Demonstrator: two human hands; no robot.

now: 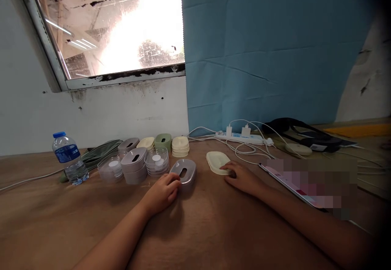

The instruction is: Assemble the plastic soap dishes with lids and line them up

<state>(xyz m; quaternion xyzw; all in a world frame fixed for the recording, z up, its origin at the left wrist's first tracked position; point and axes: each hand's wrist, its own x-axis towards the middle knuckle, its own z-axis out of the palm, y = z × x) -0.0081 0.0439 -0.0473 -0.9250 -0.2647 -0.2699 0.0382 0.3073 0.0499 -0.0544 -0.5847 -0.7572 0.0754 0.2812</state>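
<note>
My left hand (pixel 165 192) rests at the near left side of a grey oval box (pixel 190 167) with a dark slot in its lid. Its fingers are curled against the rim, and the box stands on the table. To the right, my right hand (pixel 242 177) touches a shallow cream oval tray (pixel 216 161) lying flat. Fingertips lie on its near right edge while the thumb is spread away, on the table side. The palm undersides are hidden.
Left of the grey box stand stacked clear containers (pixel 157 165), grey slotted boxes (pixel 133 168), a green box (pixel 163 141) and cream trays (pixel 180 145). A water bottle (pixel 69 156) is far left. White cables lead to a power strip (pixel 241 137); a tablet (pixel 293 186) lies under my right forearm's far side.
</note>
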